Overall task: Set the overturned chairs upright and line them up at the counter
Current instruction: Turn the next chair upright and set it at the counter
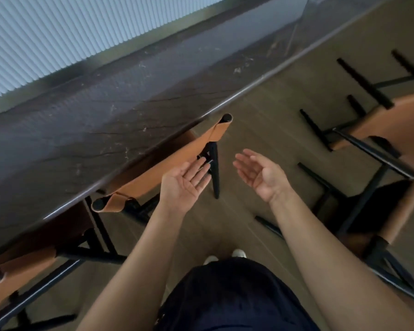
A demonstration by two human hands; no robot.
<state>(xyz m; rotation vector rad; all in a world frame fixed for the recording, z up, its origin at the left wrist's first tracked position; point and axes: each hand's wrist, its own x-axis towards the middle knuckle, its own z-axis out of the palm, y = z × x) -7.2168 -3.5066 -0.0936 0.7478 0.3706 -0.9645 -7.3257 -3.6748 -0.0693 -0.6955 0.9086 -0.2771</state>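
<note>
Hovering palms-up, L hand (184,181), R hand (261,174), overturned chair (399,120) nearby

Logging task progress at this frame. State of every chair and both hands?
middle chair: upright, tucked in at the counter
lower-left chair: upright, at the counter
far right chair: overturned, legs sticking up
near right chair: overturned on the floor
left hand: open, palm up, holds nothing
right hand: open, palm up, holds nothing

A pleated blind (46,37) glows with pale daylight at upper left, and the floor (261,120) shows brownish wood-look planks.
</note>
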